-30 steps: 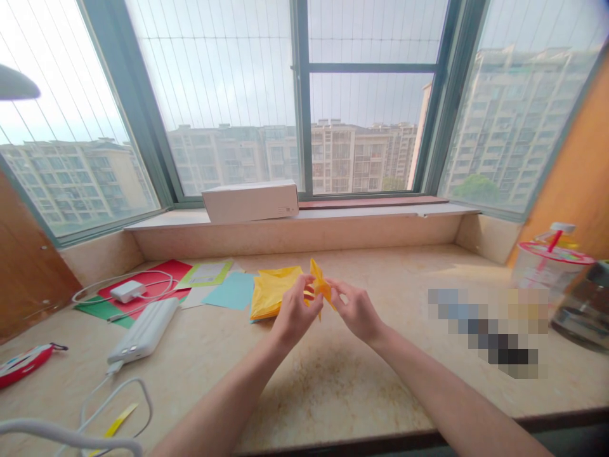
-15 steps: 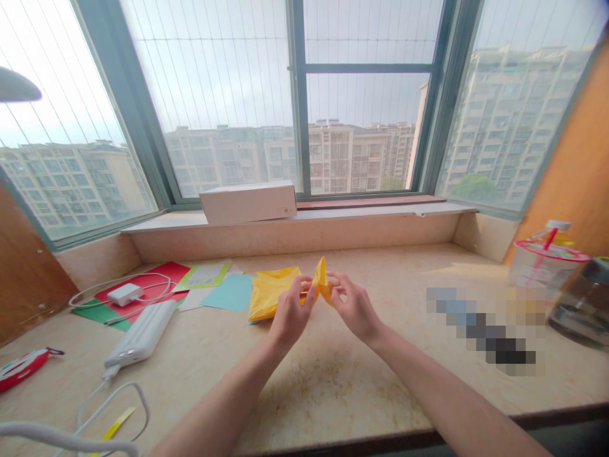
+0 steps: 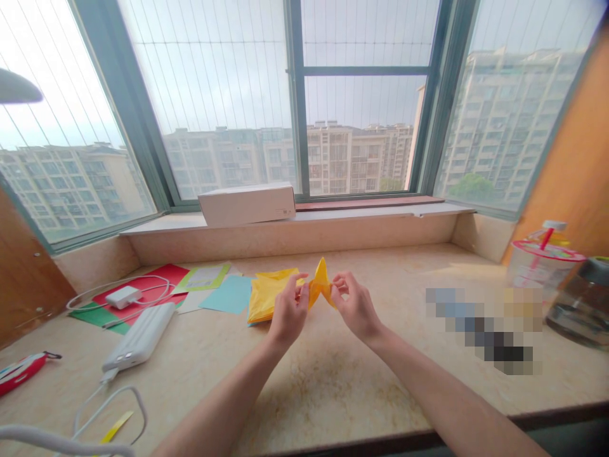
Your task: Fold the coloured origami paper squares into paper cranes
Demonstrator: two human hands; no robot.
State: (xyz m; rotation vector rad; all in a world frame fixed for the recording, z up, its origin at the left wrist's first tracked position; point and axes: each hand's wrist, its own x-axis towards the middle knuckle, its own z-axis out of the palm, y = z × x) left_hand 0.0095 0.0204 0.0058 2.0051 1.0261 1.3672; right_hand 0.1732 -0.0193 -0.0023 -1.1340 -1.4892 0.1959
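A piece of folded yellow paper (image 3: 321, 279) is held up between my hands, with a pointed peak at its top and its two lower sides spread apart. My left hand (image 3: 291, 310) pinches the left side of it between thumb and fingers. On the right side, my right hand (image 3: 354, 306) grips the other edge in a pinch. Just left of my left hand lies a stack of yellow paper (image 3: 266, 295), partly covered by that hand, with a bit of blue showing underneath.
Left of the stack are light blue paper (image 3: 228, 294), red paper (image 3: 166, 276), a white charger (image 3: 124, 296) with cable and a white power bank (image 3: 140, 336). A lidded cup (image 3: 542, 263) and a dark jar (image 3: 578, 311) stand right. A white box (image 3: 247, 206) rests on the sill.
My hands have drawn slightly apart, and the folded yellow paper has opened a little wider between them. The whole view has shifted very slightly.
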